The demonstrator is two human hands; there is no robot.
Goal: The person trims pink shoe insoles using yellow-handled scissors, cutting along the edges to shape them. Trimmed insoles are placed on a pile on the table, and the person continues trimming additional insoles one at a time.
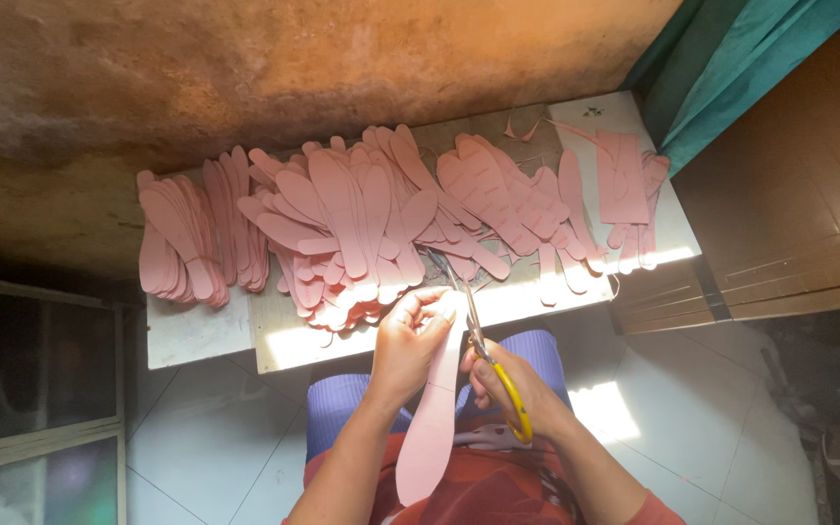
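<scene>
My left hand (408,342) grips the upper end of a long pink insole-shaped cutout (432,428) that hangs down over my lap. My right hand (509,381) holds scissors with yellow handles (478,342); their blades point up and away along the cutout's right edge, near my left fingertips. Just beyond my hands, a low white board (196,335) carries heaps of pink cutouts (342,228) of the same shape.
An uncut pink sheet (622,180) lies at the board's right end. A rough orange-brown wall (245,68) rises behind the board. A teal cloth (731,68) and a wooden panel (799,224) stand at right, a dark cabinet (31,379) at left. The floor is pale tile (692,408).
</scene>
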